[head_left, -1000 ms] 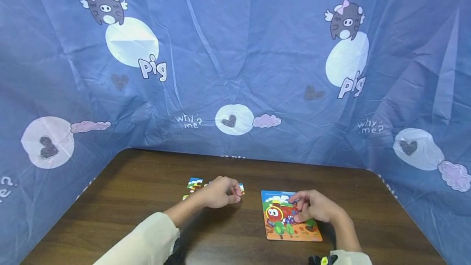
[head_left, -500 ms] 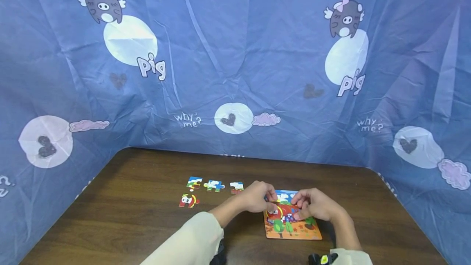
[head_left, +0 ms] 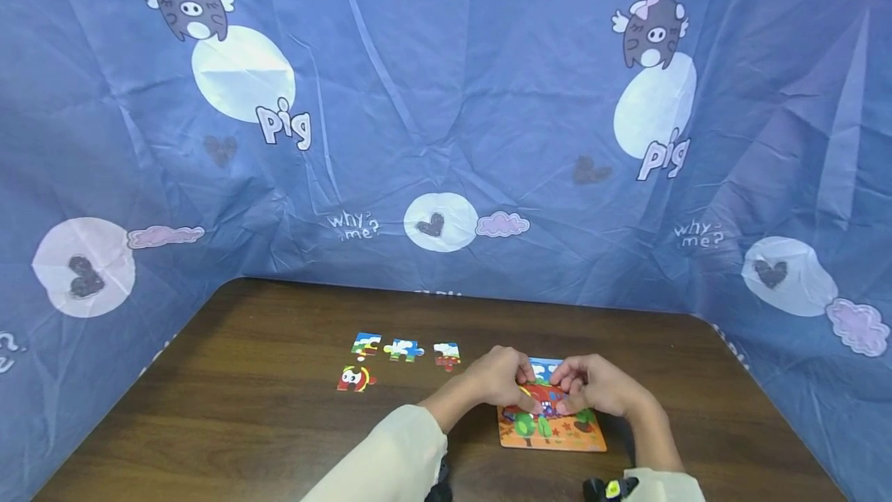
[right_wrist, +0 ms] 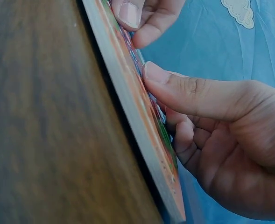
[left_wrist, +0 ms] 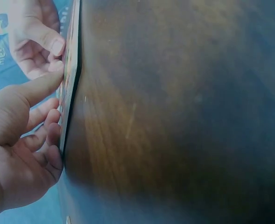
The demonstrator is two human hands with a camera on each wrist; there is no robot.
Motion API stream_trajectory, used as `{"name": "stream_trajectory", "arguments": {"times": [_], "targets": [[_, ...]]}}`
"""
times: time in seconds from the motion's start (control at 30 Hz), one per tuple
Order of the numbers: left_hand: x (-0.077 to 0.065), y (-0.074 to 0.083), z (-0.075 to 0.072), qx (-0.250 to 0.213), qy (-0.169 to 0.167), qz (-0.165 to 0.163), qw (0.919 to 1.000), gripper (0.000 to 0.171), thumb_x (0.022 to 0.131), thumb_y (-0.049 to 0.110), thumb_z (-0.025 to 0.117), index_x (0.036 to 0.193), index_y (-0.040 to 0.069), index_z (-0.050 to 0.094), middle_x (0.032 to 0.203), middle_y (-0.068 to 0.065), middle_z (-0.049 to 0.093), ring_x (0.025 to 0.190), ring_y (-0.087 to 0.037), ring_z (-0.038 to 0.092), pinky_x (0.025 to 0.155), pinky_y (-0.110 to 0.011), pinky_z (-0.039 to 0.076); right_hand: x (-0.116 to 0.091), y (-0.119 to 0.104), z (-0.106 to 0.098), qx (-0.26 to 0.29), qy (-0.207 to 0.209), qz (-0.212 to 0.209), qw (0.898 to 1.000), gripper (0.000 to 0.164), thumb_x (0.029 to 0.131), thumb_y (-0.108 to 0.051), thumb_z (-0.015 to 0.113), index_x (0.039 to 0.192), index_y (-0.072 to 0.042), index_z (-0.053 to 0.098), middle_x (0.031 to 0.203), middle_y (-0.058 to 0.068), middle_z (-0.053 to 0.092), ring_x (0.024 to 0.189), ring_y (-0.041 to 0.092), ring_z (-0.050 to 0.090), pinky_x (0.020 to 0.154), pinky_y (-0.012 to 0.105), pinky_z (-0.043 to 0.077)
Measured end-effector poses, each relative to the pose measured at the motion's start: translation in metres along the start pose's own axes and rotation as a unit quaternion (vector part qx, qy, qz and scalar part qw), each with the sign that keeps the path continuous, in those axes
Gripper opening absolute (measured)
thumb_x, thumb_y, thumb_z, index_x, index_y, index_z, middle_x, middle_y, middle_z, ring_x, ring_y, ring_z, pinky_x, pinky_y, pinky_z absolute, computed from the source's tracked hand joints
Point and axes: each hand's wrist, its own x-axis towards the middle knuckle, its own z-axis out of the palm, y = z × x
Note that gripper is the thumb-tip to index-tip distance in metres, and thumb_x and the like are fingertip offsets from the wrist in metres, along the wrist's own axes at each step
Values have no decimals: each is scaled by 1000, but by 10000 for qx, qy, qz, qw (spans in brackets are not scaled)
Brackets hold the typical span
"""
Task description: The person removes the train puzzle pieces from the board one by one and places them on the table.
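A square picture puzzle board [head_left: 557,440] with a red train lies flat on the table. My left hand [head_left: 498,378] rests on its left part, the thumb extended onto the picture and the other fingers bent at the surface. Opposite it, my right hand [head_left: 602,390] touches the board with its thumb tip and fingertips. In the left wrist view both thumbs press the face of the board [left_wrist: 71,84]. The right wrist view shows the right thumb [right_wrist: 188,91] against the picture. No separate piece is visible between the fingers of either hand; part of the picture is hidden under them.
Several loose puzzle pieces lie left of the board: a sky piece [head_left: 365,344], a cloud piece [head_left: 404,350], a cloud-and-red piece [head_left: 447,353] and an eyed face piece [head_left: 354,379]. A blue printed curtain [head_left: 446,138] surrounds the brown table [head_left: 244,409].
My left hand has moved right from near the loose pieces onto the board, beside the right hand, uncovering those pieces. The right hand has stayed at nearly the same place on the board.
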Motion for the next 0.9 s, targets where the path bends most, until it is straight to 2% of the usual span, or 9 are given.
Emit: {"name": "stream_trajectory", "arguments": {"times": [0.37, 0.67, 0.9], "targets": [[1, 0, 4, -51, -65, -237, 9997, 31, 74, 30, 94, 86, 16, 70, 78, 8, 59, 70, -4, 52, 66, -20, 44, -7, 3, -5, -344, 158, -65, 9993, 35, 75, -5, 89, 104, -1, 70, 87, 7, 59, 79, 21, 51, 65, 27, 45], [0, 2, 0, -134, -178, -289, 9993, 30, 75, 27, 93, 87, 14, 70, 79, 7, 58, 72, -5, 51, 67, -20, 44, -8, 9, -8, -337, 175, -12, 9993, 36, 77, -10, 90, 108, -4, 73, 86, 5, 57, 76, 18, 50, 64, 26, 45], [1, 3, 0, -132, -223, -336, 9991, 31, 75, 27, 93, 87, 14, 68, 78, 7, 57, 72, -6, 50, 67, -21, 44, -10, 11, -9, -373, 360, 67, 9986, 32, 76, -10, 90, 103, -4, 75, 85, 4, 61, 78, 18, 53, 65, 27, 47]]}}
